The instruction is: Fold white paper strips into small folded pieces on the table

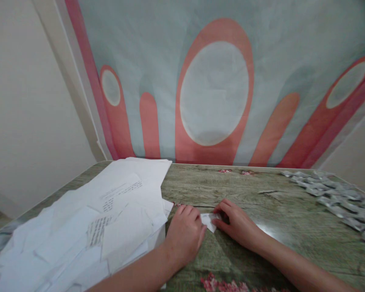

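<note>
A small piece of white paper [209, 221] lies at the middle of the wood-patterned table [200, 182], between my two hands. My left hand [187, 229] is curled over the paper's left end, its fingertips partly hidden. At the other end, my right hand [235, 223] pinches the paper between thumb and fingers. Close to my left forearm spreads a large heap of white paper sheets [134, 227], some with printed text.
Several folded grey-white paper pieces [334, 196] lie in rows along the table's right side. Behind the table's far edge hangs a grey-blue cloth [213, 93] with red shapes. A pale wall [27, 101] rises on the left.
</note>
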{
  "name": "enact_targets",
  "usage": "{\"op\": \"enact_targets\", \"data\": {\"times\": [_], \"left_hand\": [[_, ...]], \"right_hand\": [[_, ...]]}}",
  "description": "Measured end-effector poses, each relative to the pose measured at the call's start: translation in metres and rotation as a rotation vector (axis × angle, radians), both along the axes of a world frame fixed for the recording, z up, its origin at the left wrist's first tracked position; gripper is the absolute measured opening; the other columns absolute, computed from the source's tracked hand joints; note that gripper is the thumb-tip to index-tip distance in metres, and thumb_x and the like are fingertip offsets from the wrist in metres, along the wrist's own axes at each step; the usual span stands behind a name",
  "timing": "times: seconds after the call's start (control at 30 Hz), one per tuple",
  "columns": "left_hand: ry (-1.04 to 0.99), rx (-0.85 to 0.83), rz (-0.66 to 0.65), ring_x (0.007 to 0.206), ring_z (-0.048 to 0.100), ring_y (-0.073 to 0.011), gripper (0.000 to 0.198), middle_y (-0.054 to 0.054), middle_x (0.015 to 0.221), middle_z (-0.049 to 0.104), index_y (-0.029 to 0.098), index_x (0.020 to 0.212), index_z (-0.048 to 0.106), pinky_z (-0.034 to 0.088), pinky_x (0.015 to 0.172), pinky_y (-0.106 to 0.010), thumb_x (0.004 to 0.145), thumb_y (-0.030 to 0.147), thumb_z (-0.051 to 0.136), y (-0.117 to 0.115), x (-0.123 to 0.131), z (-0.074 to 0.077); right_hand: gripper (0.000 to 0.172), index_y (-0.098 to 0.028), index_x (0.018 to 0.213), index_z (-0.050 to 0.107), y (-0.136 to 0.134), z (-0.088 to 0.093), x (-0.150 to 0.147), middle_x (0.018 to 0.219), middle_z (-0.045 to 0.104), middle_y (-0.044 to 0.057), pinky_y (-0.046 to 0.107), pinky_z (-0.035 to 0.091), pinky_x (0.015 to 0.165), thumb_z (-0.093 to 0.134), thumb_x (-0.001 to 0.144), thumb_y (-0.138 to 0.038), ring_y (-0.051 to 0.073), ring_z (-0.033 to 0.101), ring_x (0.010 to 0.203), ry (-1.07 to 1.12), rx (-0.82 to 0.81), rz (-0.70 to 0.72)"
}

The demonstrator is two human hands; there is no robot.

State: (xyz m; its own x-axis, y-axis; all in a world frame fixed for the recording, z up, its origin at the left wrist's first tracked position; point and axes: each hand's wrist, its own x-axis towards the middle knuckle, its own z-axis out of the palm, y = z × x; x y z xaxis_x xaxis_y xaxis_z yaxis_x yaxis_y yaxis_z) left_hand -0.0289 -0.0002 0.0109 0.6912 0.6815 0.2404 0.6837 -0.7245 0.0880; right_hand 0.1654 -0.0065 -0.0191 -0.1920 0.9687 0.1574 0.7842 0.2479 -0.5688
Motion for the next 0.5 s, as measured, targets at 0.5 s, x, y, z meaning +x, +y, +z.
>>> {"op": "enact_targets", "data": {"times": [0.5], "left_hand": [[-0.276,-0.252,0.071,0.094,0.048,-0.0212,0.02,-0.001,0.095,0.053,0.023,0.093,0.057,0.033,0.085,-0.036,0.077,0.033,0.065,0.018,-0.008,-0.017]], "right_hand": [[0.012,-0.02,0.081,0.054,-0.007,0.01,0.004,0.084,0.056,0.003,0.026,0.037,0.063,0.062,0.075,-0.027,0.018,0.053,0.074,-0.05,-0.124,-0.011]]}}
